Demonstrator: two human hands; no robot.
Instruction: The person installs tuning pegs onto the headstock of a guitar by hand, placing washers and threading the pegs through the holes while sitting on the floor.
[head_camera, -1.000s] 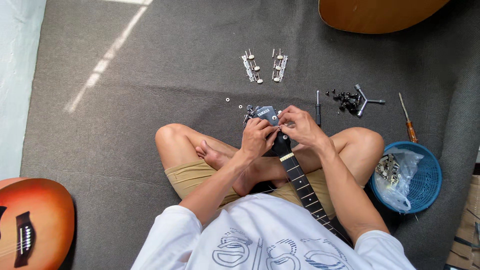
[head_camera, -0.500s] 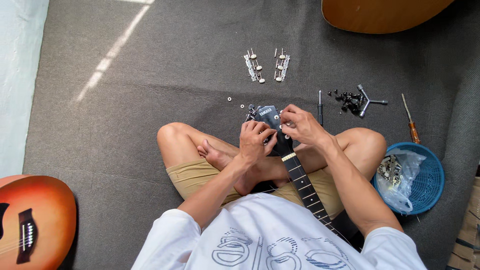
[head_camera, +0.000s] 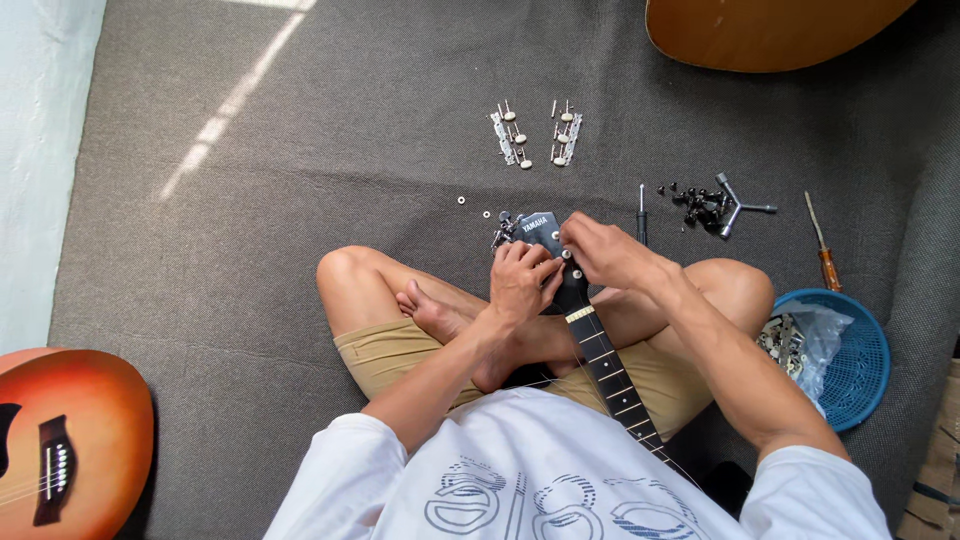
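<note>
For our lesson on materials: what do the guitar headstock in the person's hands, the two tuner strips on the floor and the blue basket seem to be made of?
Headstock: probably wood under glossy black paint, judging by its sheen.
Tuner strips: metal, silvery and shiny, with pale knobs, possibly plastic.
Blue basket: apparently plastic, with an evenly coloured moulded mesh.

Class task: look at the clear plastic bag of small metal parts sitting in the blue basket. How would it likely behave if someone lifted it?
The clear plastic bag of small metal parts looks crumpled and thin, so it would probably sag floppily. The metal pieces inside likely make it heavy for its size and would shift as it moves. The round blue plastic basket walls probably stop it sliding when nudged.
</note>
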